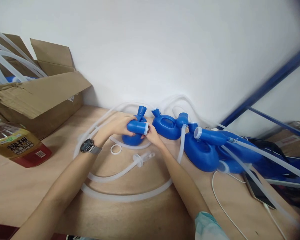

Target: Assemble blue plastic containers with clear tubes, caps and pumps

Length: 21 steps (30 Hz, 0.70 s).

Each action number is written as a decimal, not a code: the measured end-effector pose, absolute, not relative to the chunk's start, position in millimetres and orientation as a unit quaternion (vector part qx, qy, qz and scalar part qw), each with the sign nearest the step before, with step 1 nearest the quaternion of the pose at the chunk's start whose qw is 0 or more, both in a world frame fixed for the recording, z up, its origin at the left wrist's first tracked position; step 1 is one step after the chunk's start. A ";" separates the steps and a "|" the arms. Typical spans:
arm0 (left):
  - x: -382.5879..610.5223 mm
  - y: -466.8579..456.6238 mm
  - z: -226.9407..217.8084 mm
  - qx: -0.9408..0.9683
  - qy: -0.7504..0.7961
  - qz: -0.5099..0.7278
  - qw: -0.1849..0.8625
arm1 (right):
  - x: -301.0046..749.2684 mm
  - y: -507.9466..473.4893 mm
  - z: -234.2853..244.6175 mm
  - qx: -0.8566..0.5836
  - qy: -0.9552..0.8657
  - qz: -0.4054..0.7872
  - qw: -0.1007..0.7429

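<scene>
My left hand (120,123) is wrapped around a short blue plastic cylinder (136,127) with a white rim at its right end. At that rim, the fingers of my right hand (153,135) are closed; what they pinch, if anything, is hidden. A blue plastic bottle (131,140) with an angled neck stands directly behind and below the cylinder, partly covered by it. On the table in front lie a white ring (116,149) and a clear tube (105,178) ending in a flanged white connector (138,160).
More blue bottles (166,127) with handles stand to the right, several with tubes attached. A cardboard box (40,100) holding tubes is at the left, beside a drink bottle (22,146). A phone (258,190) with a white cable lies near the right edge. A white wall (150,50) rises behind.
</scene>
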<state>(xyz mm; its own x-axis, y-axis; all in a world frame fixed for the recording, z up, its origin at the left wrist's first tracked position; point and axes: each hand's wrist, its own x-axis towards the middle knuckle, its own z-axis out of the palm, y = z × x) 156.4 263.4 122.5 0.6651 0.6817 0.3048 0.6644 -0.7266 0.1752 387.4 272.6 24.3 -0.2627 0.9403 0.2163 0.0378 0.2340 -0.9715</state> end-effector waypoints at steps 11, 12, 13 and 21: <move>156.5 264.2 121.1 0.913 0.365 0.183 0.024 | 396.5 261.3 37.6 -0.444 -0.653 0.353 0.502; 156.9 263.8 121.2 0.913 0.364 0.182 0.025 | 397.2 261.4 37.5 -0.446 -0.647 0.349 0.511; 157.5 263.3 121.3 0.913 0.364 0.182 0.026 | 397.6 261.9 37.1 -0.447 -0.641 0.348 0.518; 160.4 259.6 123.5 0.910 0.369 0.187 0.033 | 396.6 277.5 29.4 -0.418 -0.615 0.404 0.533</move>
